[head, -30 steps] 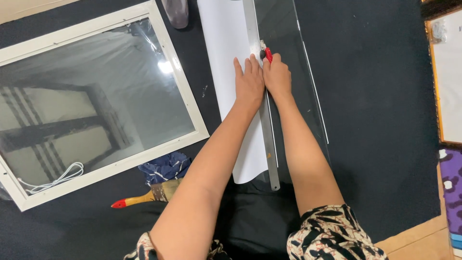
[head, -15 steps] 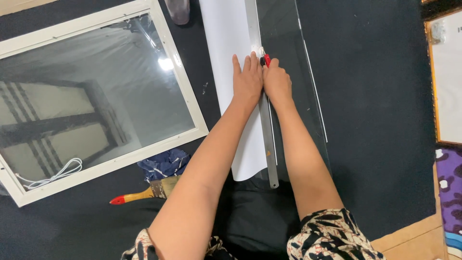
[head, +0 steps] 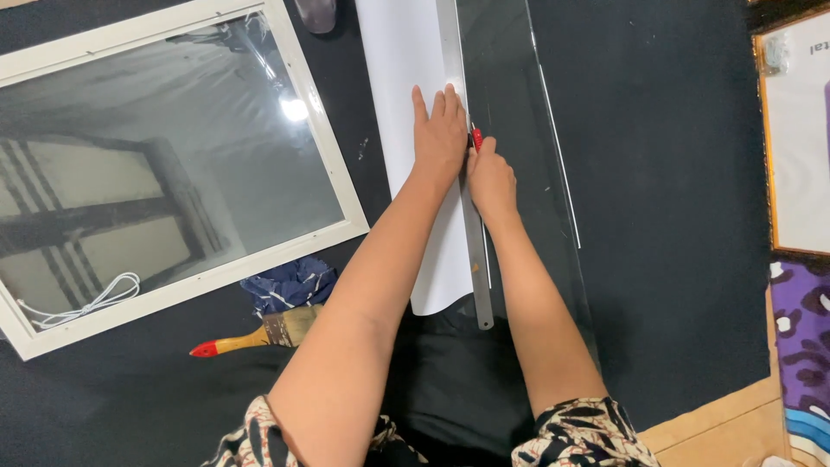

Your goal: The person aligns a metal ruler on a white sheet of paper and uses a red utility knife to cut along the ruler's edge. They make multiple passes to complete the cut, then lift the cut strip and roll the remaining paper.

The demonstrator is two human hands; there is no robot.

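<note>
My left hand (head: 439, 134) lies flat, fingers together, pressing on a white sheet (head: 406, 104) and the long metal ruler (head: 475, 251) that runs along its right edge. My right hand (head: 491, 177) is closed around a red-handled cutter (head: 476, 138), whose tip sits against the ruler's right side. A clear plastic sheet (head: 519, 112) lies under and to the right of the ruler on the black mat (head: 674, 216).
A white picture frame (head: 324, 156) with reflective glass lies at the left, a white cord on its lower corner. A paintbrush (head: 251, 337) with a red-tipped handle and a dark blue cloth (head: 290, 284) lie near my left elbow. Another framed picture (head: 782, 130) is at the right edge.
My right hand with the cutter has drawn back towards me along the ruler. My left hand has stayed flat on the sheet and ruler.
</note>
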